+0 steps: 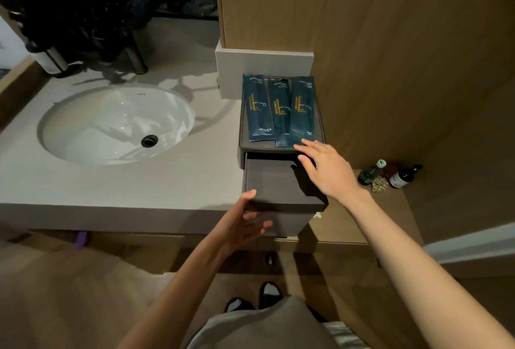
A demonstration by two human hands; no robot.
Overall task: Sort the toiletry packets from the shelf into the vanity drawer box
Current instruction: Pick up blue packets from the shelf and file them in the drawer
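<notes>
Three dark blue toiletry packets (280,110) lie side by side on the top tray of a dark grey drawer box (242,142) at the right end of the vanity counter. Its drawer (273,184) is pulled out toward me and looks empty inside. My left hand (245,223) cups the drawer's front left corner, thumb on the rim, fingers under the front. My right hand (323,167) hovers over the drawer's back right, fingers spread, fingertips touching the near edge of the rightmost packet (302,109). It holds nothing.
A white oval sink (117,123) is set in the grey counter (139,184) to the left. A wooden wall panel rises behind and to the right of the box. Two bottles (390,174) stand on a low wooden ledge at right. My slippered feet (256,297) show below.
</notes>
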